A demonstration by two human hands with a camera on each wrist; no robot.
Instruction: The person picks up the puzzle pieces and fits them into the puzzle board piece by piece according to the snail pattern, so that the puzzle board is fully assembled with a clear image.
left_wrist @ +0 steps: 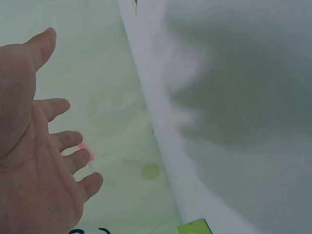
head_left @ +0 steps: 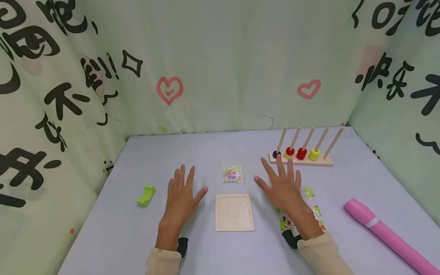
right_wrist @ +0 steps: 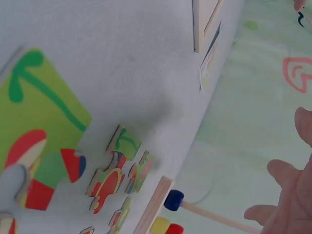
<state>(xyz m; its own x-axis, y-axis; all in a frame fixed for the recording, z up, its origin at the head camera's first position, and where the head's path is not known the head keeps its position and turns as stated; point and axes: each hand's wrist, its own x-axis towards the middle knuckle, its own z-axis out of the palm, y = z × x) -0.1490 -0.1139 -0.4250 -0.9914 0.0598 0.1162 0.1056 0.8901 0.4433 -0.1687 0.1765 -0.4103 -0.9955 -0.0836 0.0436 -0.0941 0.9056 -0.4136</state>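
Note:
My left hand hovers over the table left of a square wooden puzzle tray, fingers spread and holding nothing. The left wrist view shows that palm with its fingers apart. On the other side, my right hand is also spread and holds nothing, above several jigsaw pieces that it and the forearm partly cover. Printed in green and red, those puzzle pieces lie scattered on the table in the right wrist view. Beyond the tray lies a small picture card.
A green curved block lies to the left. At the back right stands a wooden bead rack with upright pegs and colored beads. A long pink cylindrical object lies along the right side. Printed curtains surround the table.

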